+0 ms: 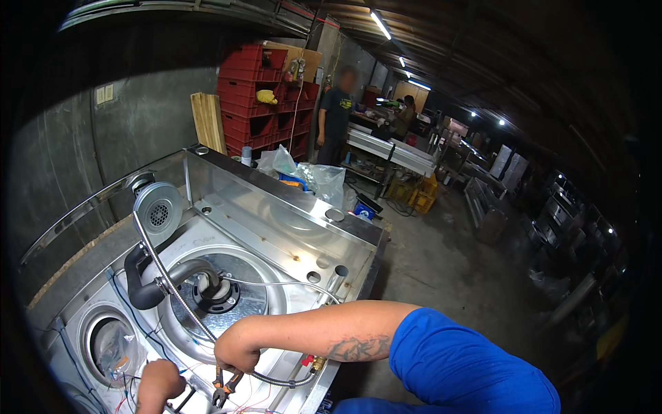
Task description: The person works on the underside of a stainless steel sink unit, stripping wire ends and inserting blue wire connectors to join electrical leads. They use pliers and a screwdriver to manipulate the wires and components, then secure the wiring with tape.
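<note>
right hand [238, 347], grip clamped on pliers [223, 392], inside steel edge [276, 191]; gap, then left hand [161, 381], grip: cannot tell

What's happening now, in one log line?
right hand: holding orange-black pliers | left hand: near plastic bag, grip unclear

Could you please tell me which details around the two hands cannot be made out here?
In the head view:
Bare right hand: its back hides most of its grip on the orange-and-black pliers.
Pliers' tips: too small to tell whether they pinch anything.
Bare left hand: its back hides whether it holds anything.
Round metal-rimmed opening: crumpled clear plastic covers part of its inside.
</note>
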`<state>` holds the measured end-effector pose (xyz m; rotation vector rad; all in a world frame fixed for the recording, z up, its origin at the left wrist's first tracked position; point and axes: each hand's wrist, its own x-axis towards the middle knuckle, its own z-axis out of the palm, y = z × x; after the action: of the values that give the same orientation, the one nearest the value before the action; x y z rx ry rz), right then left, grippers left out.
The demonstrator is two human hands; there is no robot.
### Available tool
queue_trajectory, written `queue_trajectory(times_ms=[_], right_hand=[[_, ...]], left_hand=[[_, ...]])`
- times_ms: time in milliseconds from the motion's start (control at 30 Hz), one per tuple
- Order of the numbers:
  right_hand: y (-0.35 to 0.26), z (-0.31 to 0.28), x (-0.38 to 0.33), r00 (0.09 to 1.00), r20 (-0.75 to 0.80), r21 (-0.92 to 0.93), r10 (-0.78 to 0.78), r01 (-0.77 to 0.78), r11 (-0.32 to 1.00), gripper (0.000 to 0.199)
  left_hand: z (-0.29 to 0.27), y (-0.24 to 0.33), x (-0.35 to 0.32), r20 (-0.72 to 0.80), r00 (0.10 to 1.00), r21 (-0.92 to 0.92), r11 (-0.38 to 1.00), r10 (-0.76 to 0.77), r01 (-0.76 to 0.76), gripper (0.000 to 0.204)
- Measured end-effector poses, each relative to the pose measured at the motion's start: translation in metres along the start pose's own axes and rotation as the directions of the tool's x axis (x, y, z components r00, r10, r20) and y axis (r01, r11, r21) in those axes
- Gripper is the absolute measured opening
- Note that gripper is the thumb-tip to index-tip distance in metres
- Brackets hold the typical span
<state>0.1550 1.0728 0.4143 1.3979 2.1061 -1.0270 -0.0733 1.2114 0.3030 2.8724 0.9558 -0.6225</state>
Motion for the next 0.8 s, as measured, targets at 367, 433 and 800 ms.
queue_trajectory(times_ms=[367, 433, 800], right_hand=[[-0.006, -0.003, -0.009, 0.994, 0.016, 0.028, -0.107, 0.107, 0.994, 0.024], [0.0, -0.003, -0.013, 0.992, 0.053, -0.018, -0.114, 0.116, 0.993, 0.018], [-0.025, -0.008, -0.036, 0.998, 0.053, -0.129, 0.016, -0.009, 0.992, 0.024]], left_hand=[[-0.067, 0.04, -0.046, 0.112, 0.93, -0.753, 0.641, 0.349, -0.15, 0.04], [-0.05, 0.068, -0.048, -0.036, 0.867, -0.777, 0.532, 0.497, -0.337, 0.042], [-0.051, 0.093, -0.029, -0.117, 0.736, -0.823, 0.351, 0.666, -0.448, 0.049]])
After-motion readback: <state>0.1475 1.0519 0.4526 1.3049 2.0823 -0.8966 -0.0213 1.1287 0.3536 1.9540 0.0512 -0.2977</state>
